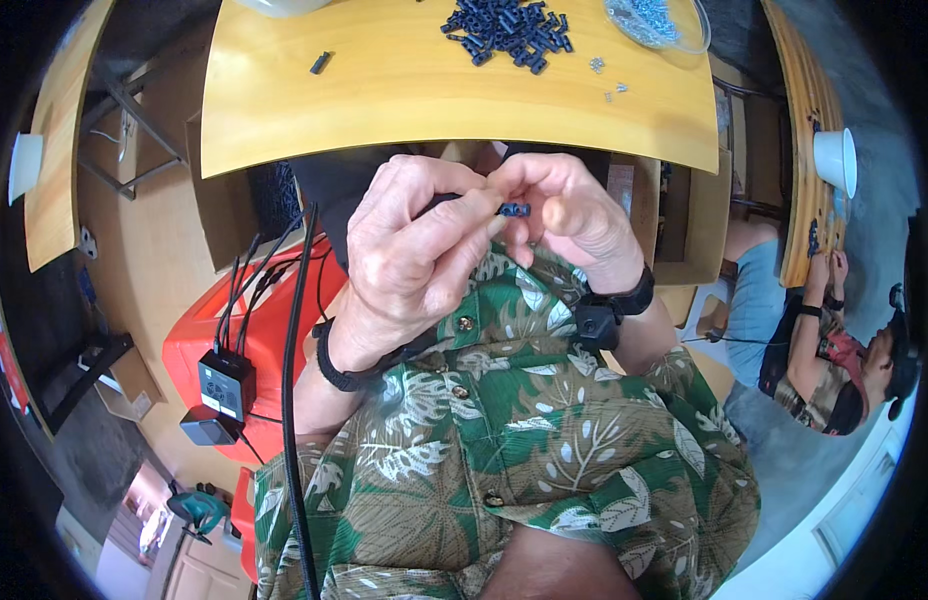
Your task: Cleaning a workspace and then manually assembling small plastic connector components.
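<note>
Just beyond the table's near edge, at chest height, my left hand (409, 240) pinches a small dark plastic part (515, 210) between thumb and fingertips. My right hand (579, 215) is curled close around the part's other end, its fingertips meeting those of the left; whether it grips anything small is hidden. On the table lies a heap of similar black plastic parts (509, 30), with one loose black part (321, 63) off to the left. Small metal pieces (596, 65) lie right of the heap, near a clear bowl (692, 40) with many silvery pieces in it.
The yellow wooden table (414, 110) spans the far side. Open cardboard boxes (704, 225) stand beneath it. A red plastic stool (199, 320) at the left carries a black cabled box (227, 383). At the right, another person (834, 370) works at a second table (792, 150).
</note>
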The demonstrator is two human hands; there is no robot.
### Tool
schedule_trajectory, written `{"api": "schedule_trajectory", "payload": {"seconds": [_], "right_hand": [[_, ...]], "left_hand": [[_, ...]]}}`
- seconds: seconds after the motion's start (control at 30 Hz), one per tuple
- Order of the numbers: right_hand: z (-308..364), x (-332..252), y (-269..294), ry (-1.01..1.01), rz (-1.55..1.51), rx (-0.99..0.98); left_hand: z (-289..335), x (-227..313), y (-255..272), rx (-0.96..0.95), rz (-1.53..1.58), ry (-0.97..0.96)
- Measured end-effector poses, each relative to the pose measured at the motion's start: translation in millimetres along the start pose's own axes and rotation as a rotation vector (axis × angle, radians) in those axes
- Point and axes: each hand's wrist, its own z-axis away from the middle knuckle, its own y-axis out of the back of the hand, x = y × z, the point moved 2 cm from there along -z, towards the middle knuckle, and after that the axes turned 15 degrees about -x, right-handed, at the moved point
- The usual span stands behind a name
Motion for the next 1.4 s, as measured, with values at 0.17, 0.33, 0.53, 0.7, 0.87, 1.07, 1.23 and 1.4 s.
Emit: {"api": "schedule_trajectory", "payload": {"seconds": [0.17,0.33,0.53,0.7,0.87,1.07,1.23,1.4], "right_hand": [[-6,11,0,-0.053,-0.175,-0.113],[-5,17,-3,0.017,-0.322,-0.080],[-5,16,-9,0.034,-0.269,-0.019],[-8,13,-9,-0.060,-0.226,0.018],[-10,9,-9,-0.146,-0.237,-0.125],[-14,17,-4,-0.106,-0.354,-0.153],[-11,16,-3,-0.055,-0.353,-0.176],[-12,10,-6,-0.035,-0.302,-0.153]], "left_hand": [[0,3,2,-0.050,-0.134,-0.011],[-1,8,-2,-0.038,-0.366,-0.047],[-4,3,-6,0.046,-0.434,-0.163],[-5,0,-4,-0.031,-0.296,-0.140],[-8,-1,-2,-0.087,-0.239,-0.205],[-10,-2,-3,-0.086,-0.261,-0.198],[-13,0,-7,-0.054,-0.228,-0.189],[-18,0,-8,-0.067,-0.192,-0.135]]}}
